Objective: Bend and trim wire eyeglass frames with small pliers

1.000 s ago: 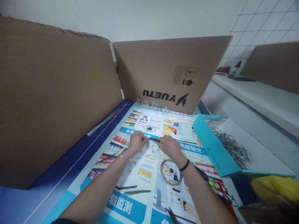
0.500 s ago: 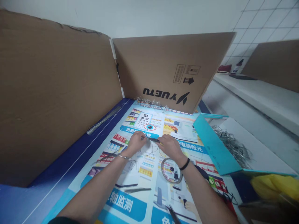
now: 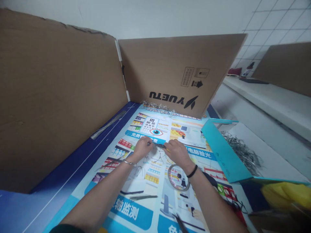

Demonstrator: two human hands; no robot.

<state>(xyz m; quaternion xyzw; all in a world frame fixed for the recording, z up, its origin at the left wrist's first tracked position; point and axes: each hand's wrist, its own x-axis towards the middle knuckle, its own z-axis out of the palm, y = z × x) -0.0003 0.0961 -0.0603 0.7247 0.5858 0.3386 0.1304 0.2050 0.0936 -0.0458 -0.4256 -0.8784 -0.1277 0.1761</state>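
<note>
My left hand (image 3: 142, 149) and my right hand (image 3: 177, 152) meet over a printed poster mat (image 3: 145, 197). Both pinch a thin wire eyeglass frame (image 3: 157, 157) that rests on the mat between them. My right hand also grips a slim dark tool (image 3: 160, 146) whose tip points at my left fingers. A silver bangle is on my left wrist and a black band on my right. Just beside my right wrist lies a round roll of clear tape (image 3: 178, 178).
Cardboard walls stand at the left (image 3: 55, 97) and at the back (image 3: 175, 77). A teal tray (image 3: 224, 152) at the right holds a heap of metal frames (image 3: 243, 152). Loose temple arms (image 3: 138, 194) lie on the mat. A yellow thing (image 3: 284, 194) sits at the right edge.
Both hands stay pinched on the wire frame and tool in almost the same spot. The view has shifted slightly.
</note>
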